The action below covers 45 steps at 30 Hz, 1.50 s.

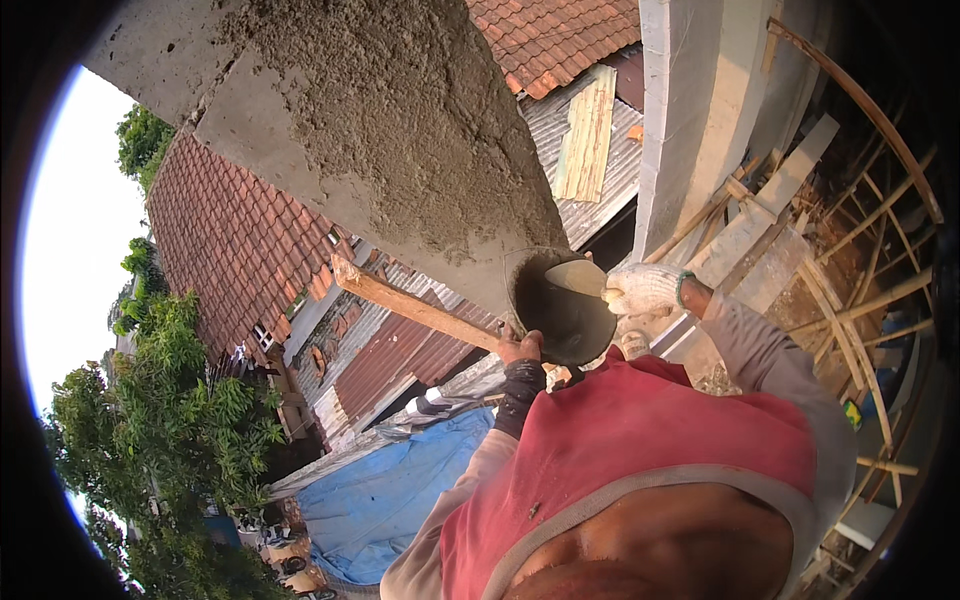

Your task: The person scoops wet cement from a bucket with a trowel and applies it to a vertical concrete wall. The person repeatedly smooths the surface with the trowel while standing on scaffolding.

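A round black bucket (580,338) sits in front of me, tilted so its inside shows, against the lower edge of a grey concrete wall. My left hand (520,346) is closed on its near-left rim. In a pale knitted glove, my right hand (645,290) grips a trowel, its handle hidden by the fingers. The trowel's blade (575,277) lies over the bucket's mouth, coated in grey. Rough wet mortar (400,130) covers much of the wall above, with smoother grey patches (260,110) at its left.
A wooden beam (410,308) juts out left of my left hand. Below are tiled roofs (225,215), rusty corrugated sheets (400,350), a blue tarp (395,490) and trees (170,400). Bamboo poles and planks (840,320) stand at the right, beside a pale column (690,120).
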Each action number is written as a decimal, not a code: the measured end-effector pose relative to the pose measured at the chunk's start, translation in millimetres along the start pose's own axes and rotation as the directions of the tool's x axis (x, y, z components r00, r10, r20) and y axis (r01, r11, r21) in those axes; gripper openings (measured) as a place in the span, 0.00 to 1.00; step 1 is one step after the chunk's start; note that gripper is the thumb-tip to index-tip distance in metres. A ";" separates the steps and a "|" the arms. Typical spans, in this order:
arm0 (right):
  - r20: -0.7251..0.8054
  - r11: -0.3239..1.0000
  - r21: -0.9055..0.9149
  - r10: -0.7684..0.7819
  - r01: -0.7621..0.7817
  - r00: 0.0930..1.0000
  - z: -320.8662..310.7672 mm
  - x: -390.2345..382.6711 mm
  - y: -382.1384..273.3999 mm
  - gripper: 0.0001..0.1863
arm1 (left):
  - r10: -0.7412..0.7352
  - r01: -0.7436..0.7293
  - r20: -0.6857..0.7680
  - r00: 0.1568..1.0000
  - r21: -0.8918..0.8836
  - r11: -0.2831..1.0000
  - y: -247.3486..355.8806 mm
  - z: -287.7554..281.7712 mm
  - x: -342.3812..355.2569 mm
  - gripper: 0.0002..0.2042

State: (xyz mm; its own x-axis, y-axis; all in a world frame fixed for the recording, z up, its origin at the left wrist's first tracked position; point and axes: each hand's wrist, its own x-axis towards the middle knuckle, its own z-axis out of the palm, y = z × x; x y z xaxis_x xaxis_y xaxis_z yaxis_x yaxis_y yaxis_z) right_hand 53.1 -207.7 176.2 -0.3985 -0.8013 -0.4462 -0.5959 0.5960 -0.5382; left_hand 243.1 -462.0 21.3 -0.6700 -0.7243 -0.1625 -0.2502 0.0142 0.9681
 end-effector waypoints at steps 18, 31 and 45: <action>0.214 -0.044 0.970 -0.308 -0.239 0.927 82.4 12.8 46.3 0.23 | 0.007 -0.007 -0.087 0.996 -0.001 1.000 50.5 16.8 7.5 0.23; -0.039 -0.428 0.878 -0.508 -0.214 0.860 32.0 9.1 12.3 0.27 | -0.110 0.115 -0.142 0.984 0.027 0.993 78.4 26.1 14.9 0.19; -0.855 0.485 -0.433 0.047 0.760 -0.517 -284.0 -107.1 -238.5 0.13 | -0.137 0.152 -0.145 0.980 0.097 0.984 10.0 6.2 36.0 0.30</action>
State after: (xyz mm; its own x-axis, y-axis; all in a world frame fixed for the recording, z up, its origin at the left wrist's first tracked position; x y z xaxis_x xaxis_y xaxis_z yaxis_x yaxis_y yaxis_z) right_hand 39.8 -278.6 555.4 -0.4185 0.3982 0.8163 -0.8933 -0.3426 -0.2908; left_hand 212.2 -483.6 23.9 -0.5212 -0.8115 -0.2643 -0.4158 -0.0290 0.9090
